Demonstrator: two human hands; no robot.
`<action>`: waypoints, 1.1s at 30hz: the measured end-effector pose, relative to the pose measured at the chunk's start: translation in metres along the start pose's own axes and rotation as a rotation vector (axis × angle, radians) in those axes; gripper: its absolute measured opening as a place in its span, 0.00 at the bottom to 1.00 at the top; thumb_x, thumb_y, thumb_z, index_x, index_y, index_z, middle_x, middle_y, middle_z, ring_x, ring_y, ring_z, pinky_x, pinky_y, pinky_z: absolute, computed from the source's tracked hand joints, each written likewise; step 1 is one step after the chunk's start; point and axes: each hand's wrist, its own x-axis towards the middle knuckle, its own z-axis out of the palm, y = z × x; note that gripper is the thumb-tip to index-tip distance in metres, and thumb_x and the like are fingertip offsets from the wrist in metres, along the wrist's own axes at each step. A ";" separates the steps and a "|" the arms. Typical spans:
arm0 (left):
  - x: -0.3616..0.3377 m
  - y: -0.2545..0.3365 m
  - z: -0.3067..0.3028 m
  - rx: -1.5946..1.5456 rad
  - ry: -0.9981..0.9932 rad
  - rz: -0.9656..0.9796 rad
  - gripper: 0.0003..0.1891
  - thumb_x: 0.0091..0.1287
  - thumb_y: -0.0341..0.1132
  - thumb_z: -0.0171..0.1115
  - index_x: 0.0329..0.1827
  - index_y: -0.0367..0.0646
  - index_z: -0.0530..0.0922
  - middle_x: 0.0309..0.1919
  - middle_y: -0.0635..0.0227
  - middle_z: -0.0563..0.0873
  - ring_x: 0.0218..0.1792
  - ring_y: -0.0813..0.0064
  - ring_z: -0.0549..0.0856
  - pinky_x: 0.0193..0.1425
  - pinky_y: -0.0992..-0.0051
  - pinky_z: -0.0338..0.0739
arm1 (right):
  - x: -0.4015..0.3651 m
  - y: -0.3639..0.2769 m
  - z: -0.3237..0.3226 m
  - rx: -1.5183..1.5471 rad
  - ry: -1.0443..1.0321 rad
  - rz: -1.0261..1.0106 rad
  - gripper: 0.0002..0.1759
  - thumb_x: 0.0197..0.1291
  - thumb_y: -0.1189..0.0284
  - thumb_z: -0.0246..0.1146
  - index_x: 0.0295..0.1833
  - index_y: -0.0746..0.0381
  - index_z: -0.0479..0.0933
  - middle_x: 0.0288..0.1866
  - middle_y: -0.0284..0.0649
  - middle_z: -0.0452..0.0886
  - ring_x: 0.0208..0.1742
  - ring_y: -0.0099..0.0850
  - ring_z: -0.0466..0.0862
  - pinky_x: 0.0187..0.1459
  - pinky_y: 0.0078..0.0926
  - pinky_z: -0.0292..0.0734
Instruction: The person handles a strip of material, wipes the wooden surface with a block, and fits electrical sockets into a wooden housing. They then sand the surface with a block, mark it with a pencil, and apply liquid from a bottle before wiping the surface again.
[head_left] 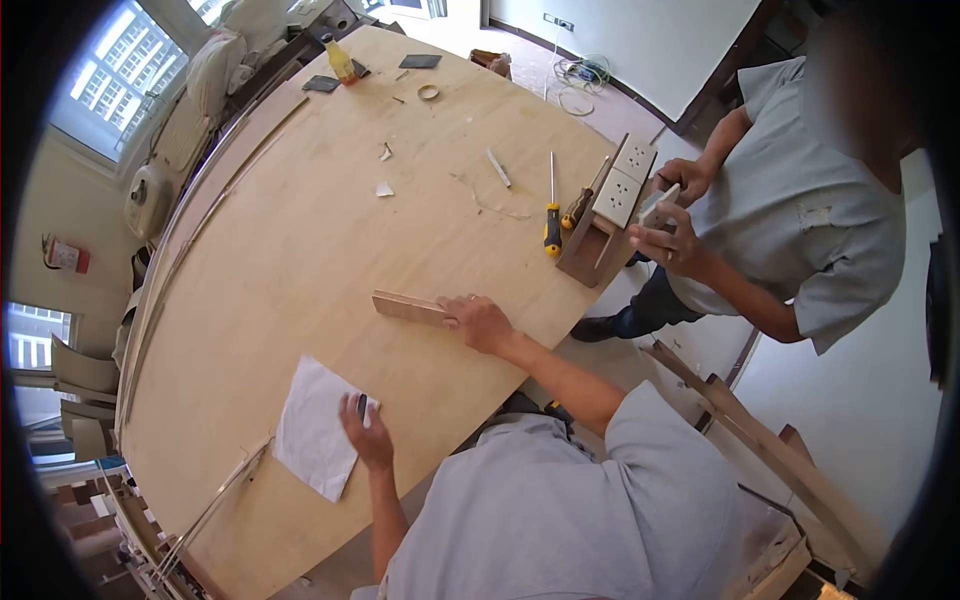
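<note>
Wooden strip [405, 307], light brown, narrow, straight-edged

Bright window daylight; curved edges

In the centre, the right hand [482, 324] grips a wooden strip [408, 307]. Lower left, the left hand [368, 436] holds a small dark object [362, 405] at a white sheet [315, 430].

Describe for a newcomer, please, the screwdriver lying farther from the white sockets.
On the large wooden table, find the brown box with white sockets. A darker screwdriver lies close beside it. The wanted screwdriver is farther out, its yellow-and-black grip brighter than its neighbour's.
</note>
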 end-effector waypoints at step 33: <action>0.006 0.023 0.090 0.162 -0.107 0.195 0.18 0.65 0.29 0.51 0.57 0.33 0.70 0.62 0.46 0.68 0.64 0.48 0.65 0.67 0.55 0.59 | -0.047 0.023 -0.068 0.656 0.004 0.348 0.08 0.55 0.74 0.56 0.37 0.64 0.80 0.30 0.47 0.81 0.31 0.36 0.82 0.35 0.29 0.75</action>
